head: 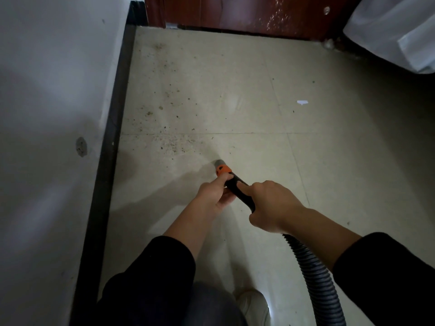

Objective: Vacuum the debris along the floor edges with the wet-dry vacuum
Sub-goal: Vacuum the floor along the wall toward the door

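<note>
Black vacuum wand with orange collar slants forward-left, left hand and right hand fingers curled round it, tip just beyond them toward brown debris specks.

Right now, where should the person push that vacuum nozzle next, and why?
Probably forward and left, toward the baseboard. The left hand and right hand both grip the wand, and the nozzle points at fairly clean tile, while the brown debris lies just ahead of it, spread along the wall edge.

Left hand and right hand gripping wand, grey nozzle near debris specks on tile floor, dark baseboard left
</note>
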`<state>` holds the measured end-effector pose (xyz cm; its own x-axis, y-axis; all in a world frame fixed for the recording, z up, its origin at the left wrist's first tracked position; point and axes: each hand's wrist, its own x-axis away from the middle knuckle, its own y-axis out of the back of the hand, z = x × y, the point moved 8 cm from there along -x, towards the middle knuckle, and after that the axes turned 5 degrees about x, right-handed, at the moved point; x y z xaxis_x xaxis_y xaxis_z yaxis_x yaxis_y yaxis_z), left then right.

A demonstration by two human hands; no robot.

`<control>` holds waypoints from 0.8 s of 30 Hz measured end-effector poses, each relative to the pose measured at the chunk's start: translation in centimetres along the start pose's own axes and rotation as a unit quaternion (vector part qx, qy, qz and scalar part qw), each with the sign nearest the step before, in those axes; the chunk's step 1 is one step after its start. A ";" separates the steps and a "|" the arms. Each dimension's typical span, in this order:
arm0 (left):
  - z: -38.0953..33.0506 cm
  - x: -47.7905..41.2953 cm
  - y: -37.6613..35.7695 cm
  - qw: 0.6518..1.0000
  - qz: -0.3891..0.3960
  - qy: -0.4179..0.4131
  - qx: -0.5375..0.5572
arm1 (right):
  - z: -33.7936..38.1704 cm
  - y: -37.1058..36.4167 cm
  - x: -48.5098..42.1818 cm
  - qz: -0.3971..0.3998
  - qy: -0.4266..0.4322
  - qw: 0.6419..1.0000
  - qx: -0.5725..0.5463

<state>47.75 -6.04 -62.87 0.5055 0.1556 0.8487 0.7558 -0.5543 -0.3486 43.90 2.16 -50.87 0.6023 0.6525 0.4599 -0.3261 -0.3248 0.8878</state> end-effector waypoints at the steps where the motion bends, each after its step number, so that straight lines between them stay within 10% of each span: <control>1: 0.0 0.1 0.3 1.000 -0.002 -0.004 0.000 | 0.3 -0.1 0.1 0.002 0.003 1.000 0.000; 24: -1.1 2.3 6.7 0.998 -0.038 -0.037 0.044 | 7.1 -0.2 -0.1 0.003 0.068 0.998 0.013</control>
<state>53.50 -10.25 -62.83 0.4722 0.2555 0.8437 0.8248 -0.4659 -0.3205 49.09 -2.70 -50.99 0.4955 0.7366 0.4603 -0.3096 -0.3454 0.8859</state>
